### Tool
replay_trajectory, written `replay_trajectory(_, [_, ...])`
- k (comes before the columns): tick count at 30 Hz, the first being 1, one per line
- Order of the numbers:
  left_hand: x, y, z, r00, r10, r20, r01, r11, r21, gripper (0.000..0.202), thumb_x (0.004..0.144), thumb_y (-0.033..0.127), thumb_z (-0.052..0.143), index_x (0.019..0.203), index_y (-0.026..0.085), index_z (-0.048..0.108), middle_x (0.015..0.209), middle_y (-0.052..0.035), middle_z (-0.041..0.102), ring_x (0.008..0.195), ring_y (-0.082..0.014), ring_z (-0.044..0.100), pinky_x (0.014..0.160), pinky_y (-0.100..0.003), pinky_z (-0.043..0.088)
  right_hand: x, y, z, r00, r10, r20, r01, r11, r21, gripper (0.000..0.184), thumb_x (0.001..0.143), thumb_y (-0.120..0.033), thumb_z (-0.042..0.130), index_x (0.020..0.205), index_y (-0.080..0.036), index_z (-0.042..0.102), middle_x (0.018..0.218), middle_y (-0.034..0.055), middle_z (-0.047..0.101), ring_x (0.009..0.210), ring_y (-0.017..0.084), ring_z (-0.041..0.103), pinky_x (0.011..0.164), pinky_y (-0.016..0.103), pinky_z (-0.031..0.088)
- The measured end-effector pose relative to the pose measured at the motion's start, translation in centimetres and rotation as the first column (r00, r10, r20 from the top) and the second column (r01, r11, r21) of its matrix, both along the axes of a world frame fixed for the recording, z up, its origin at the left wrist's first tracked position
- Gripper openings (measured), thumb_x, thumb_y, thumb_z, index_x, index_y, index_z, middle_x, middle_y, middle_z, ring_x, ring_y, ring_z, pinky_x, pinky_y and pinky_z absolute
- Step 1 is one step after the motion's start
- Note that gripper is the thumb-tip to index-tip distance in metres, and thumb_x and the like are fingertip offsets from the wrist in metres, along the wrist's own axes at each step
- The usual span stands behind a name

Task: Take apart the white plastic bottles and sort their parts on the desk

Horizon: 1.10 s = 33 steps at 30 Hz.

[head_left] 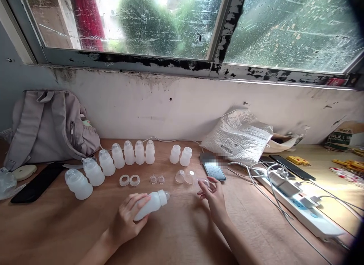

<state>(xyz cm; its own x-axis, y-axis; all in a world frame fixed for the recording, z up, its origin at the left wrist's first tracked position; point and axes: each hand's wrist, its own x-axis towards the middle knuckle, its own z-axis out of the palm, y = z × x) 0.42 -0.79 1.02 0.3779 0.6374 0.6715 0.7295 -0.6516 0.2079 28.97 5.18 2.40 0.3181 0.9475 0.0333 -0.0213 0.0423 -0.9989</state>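
In my left hand (127,217), fingers wrapped round it, a frosted white baby bottle (153,204) is tilted with its nipple end to the right. A screw ring and clear nipple are on that bottle. To the right, the thumb and fingers of my right hand (213,198) close on a clear bottle cap (202,184), partly hidden by them. Two more clear caps (180,176) lie just left of it. Further left are two loose nipples (153,179) and two white screw rings (124,180). Two open bottle bodies (175,154) stand behind.
Several capped bottles (107,162) stand in a curved row at the left. A grey backpack (54,124) leans against the wall. A phone (214,171), a silvery bag (239,138) and a power strip (301,206) with trailing cables lie to the right.
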Motion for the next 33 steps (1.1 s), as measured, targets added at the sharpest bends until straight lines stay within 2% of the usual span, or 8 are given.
replay_trajectory(4, [-0.2, 0.4, -0.3, 1.0, 0.009, 0.013, -0.008, 1.0, -0.02, 0.044, 0.074, 0.013, 0.051, 0.117, 0.021, 0.046, 0.107, -0.0078, 0.055, 0.097, -0.0204, 0.051, 0.084, -0.034, 0.044, 1.6, 1.4, -1.0, 0.884, -0.132, 0.448, 0.098, 0.99, 0.099, 0.047, 0.064, -0.042, 0.061, 0.102, -0.018, 0.048, 0.072, 0.0, 0.055, 0.05, 0.013, 0.051, 0.05, 0.028, 0.043])
replay_trajectory(7, [0.0, 0.4, -0.4, 1.0, 0.005, 0.001, -0.005, 1.0, -0.016, 0.043, 0.074, 0.014, 0.051, 0.116, 0.021, 0.048, 0.107, -0.0077, 0.056, 0.097, -0.0204, 0.052, 0.083, -0.034, 0.045, 1.9, 2.2, -1.8, 0.797, -0.156, 0.584, 0.085, 0.986, 0.146, 0.041, 0.066, -0.04, 0.056, 0.1, -0.016, 0.053, 0.092, 0.0073, 0.056, 0.051, 0.012, 0.051, 0.06, 0.032, 0.045])
replay_trajectory(10, [0.0, 0.3, -0.5, 1.0, 0.003, -0.007, -0.003, 1.0, -0.015, 0.042, 0.075, 0.014, 0.05, 0.116, 0.021, 0.047, 0.107, -0.0078, 0.056, 0.096, -0.0203, 0.052, 0.083, -0.034, 0.045, 1.9, 2.8, -2.1, 0.805, -0.129, 0.578, 0.073, 0.99, 0.119, 0.043, 0.067, -0.037, 0.054, 0.104, -0.016, 0.053, 0.105, 0.011, 0.053, 0.054, 0.013, 0.052, 0.064, 0.033, 0.045])
replay_trajectory(18, [0.2, 0.4, -0.4, 1.0, 0.006, 0.024, -0.004, 0.997, -0.078, 0.043, 0.076, 0.017, 0.051, 0.118, 0.02, 0.045, 0.107, -0.0078, 0.055, 0.097, -0.0197, 0.052, 0.084, -0.033, 0.044, 2.0, 2.6, -1.0, 0.873, -0.047, 0.486, 0.042, 0.999, 0.02, 0.054, 0.064, -0.032, 0.057, 0.115, -0.019, 0.048, 0.106, 0.0088, 0.058, 0.056, 0.015, 0.055, 0.067, 0.032, 0.042])
replay_trajectory(23, [0.6, 0.5, -0.2, 0.995, 0.025, 0.094, -0.014, 0.993, -0.118, 0.044, 0.076, 0.021, 0.052, 0.119, 0.019, 0.042, 0.108, -0.0073, 0.055, 0.098, -0.0198, 0.052, 0.084, -0.034, 0.045, 1.0, 1.2, -0.3, 0.873, -0.138, 0.468, 0.048, 0.979, 0.2, 0.029, 0.07, -0.038, 0.054, 0.093, -0.019, 0.057, 0.089, 0.0061, 0.059, 0.054, 0.013, 0.048, 0.058, 0.029, 0.039])
replay_trajectory(25, [0.7, 0.4, -0.1, 0.99, 0.043, 0.136, -0.02, 0.986, -0.166, 0.045, 0.076, 0.023, 0.051, 0.12, 0.02, 0.04, 0.109, -0.007, 0.055, 0.099, -0.0196, 0.052, 0.083, -0.033, 0.046, -0.7, 0.0, 0.1, 0.889, -0.037, 0.456, -0.067, 0.975, 0.211, 0.022, 0.073, -0.04, 0.052, 0.081, -0.02, 0.057, 0.071, 0.0029, 0.055, 0.053, 0.014, 0.044, 0.051, 0.026, 0.035])
replay_trajectory(29, [1.0, 0.0, 0.0, 0.975, 0.065, 0.212, -0.003, 0.959, -0.282, 0.046, 0.077, 0.026, 0.051, 0.121, 0.021, 0.038, 0.112, -0.0068, 0.053, 0.101, -0.0183, 0.052, 0.084, -0.03, 0.045, -5.5, -2.2, 1.3, 0.819, 0.407, 0.406, -0.461, 0.886, 0.041, 0.029, 0.076, -0.04, 0.051, 0.097, -0.02, 0.053, 0.06, -0.0022, 0.045, 0.05, 0.012, 0.042, 0.047, 0.024, 0.031])
replay_trajectory(33, [1.8, -0.6, 0.0, 0.949, 0.006, 0.315, 0.105, 0.937, -0.332, 0.055, 0.072, 0.03, 0.057, 0.123, 0.021, 0.035, 0.113, -0.0077, 0.053, 0.099, -0.0196, 0.052, 0.083, -0.031, 0.045, -9.4, -2.6, 3.2, 0.759, 0.4, 0.514, -0.511, 0.855, 0.088, 0.024, 0.075, -0.041, 0.052, 0.082, -0.019, 0.052, 0.053, -0.0048, 0.038, 0.048, 0.01, 0.036, 0.047, 0.023, 0.028])
